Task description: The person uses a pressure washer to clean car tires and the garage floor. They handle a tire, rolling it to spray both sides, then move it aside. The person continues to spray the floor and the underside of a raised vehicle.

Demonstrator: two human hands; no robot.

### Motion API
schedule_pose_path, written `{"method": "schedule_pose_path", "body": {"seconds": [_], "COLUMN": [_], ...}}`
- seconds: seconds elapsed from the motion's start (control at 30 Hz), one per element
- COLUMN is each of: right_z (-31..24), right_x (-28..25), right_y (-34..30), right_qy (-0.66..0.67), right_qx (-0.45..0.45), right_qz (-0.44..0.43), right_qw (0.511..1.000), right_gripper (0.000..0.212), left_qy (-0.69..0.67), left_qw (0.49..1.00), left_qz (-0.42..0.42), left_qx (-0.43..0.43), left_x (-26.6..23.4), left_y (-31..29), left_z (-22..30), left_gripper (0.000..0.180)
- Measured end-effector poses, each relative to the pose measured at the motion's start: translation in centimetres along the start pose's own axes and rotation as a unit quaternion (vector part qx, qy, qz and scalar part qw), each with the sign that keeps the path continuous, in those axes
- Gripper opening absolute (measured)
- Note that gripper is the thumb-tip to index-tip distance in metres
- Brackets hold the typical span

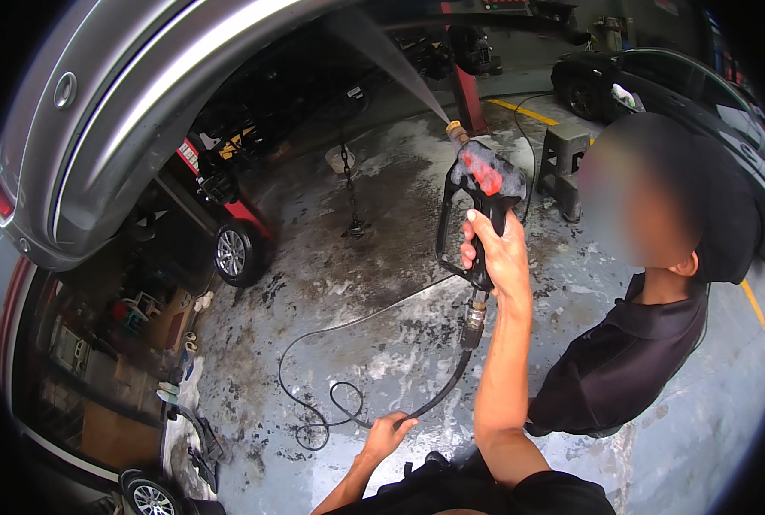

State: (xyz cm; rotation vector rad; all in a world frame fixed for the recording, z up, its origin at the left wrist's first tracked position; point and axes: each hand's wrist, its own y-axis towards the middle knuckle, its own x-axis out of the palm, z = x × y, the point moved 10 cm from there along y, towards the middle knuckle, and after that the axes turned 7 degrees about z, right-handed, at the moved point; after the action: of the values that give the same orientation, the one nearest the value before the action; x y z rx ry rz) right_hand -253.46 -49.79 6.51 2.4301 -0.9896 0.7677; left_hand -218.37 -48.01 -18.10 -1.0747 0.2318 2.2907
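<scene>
- Raised silver car body: fills the upper left, underside dark; the water jet fans up toward it. Judgement: a steady sweep along the underside would serve better than dwelling on one spot
- Black hose: loops on the wet, foamy concrete floor, then rises to the gun's base. Judgement: slack kept clear of the feet avoids a snag
- Left hand: low, fingers closed round the hose, near the loops
- Pressure-washer gun: black with a red patch, brass nozzle aimed up and left, held high at centre
- Right hand: wrapped tight on the gun's grip, arm extended. Judgement: a firm wrist counters the kick
- Bystander in dark shirt: just beside the right arm; the spray is best kept angled away
</scene>
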Motion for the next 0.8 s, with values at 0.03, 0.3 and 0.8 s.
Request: {"method": "schedule_pose_path", "body": {"seconds": [0.03, 0.3, 0.8], "right_z": [0.0, 1.1, 8.7], "right_x": [0.0, -1.5, -11.9], "right_y": [-0.1, -0.3, -4.7], "right_qy": [-0.004, -0.03, 0.093], "right_qx": [0.004, 0.007, 0.084], "right_qz": [-0.005, -0.002, 0.106], "right_qw": [1.0, 1.0, 0.986], "right_gripper": [0.023, 0.024, 0.031], "left_qy": [0.003, 0.01, 0.029], "left_qw": [1.0, 0.998, 0.998], "left_qz": [-0.007, -0.055, -0.054], "left_qx": [0.004, -0.007, -0.025], "left_x": [0.2, 3.1, 6.2], "left_y": [0.0, -0.7, -0.9], "left_z": [0.3, 0.3, -6.5], "left_gripper": [0.039, 0.04, 0.042]}}
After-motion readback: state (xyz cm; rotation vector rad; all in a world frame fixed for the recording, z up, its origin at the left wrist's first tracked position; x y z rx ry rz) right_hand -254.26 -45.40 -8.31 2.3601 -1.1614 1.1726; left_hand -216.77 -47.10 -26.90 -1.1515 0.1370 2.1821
